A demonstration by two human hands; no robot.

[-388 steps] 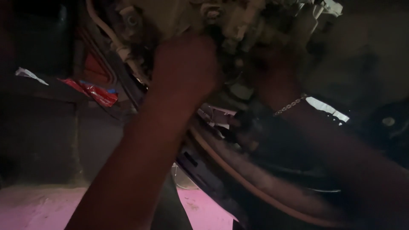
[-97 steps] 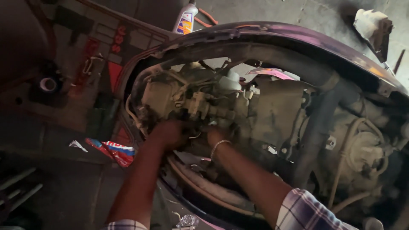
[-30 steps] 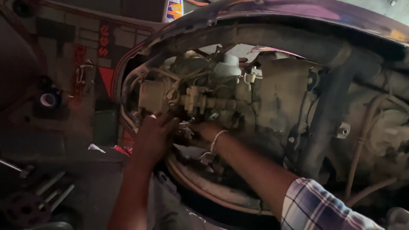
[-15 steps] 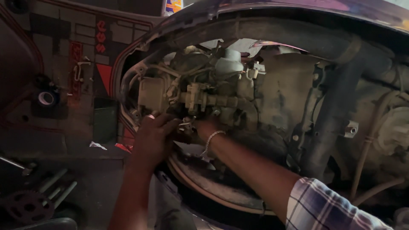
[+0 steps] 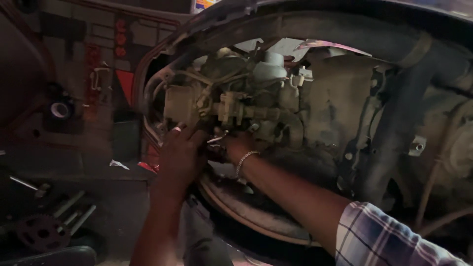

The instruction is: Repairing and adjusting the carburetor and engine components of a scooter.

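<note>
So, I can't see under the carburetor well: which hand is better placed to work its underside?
Probably the right hand: it sits directly beneath the carburetor, fingers up against its base. The left hand rests further left, below the pale box.

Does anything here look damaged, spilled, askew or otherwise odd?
Nothing looks broken or spilled. The open engine bay is coated in dust and grime, and both hands, left hand and right hand, press in under the carburettor. Loose tools and a sprocket lie scattered on the floor at lower left, untidy rather than odd.
</note>
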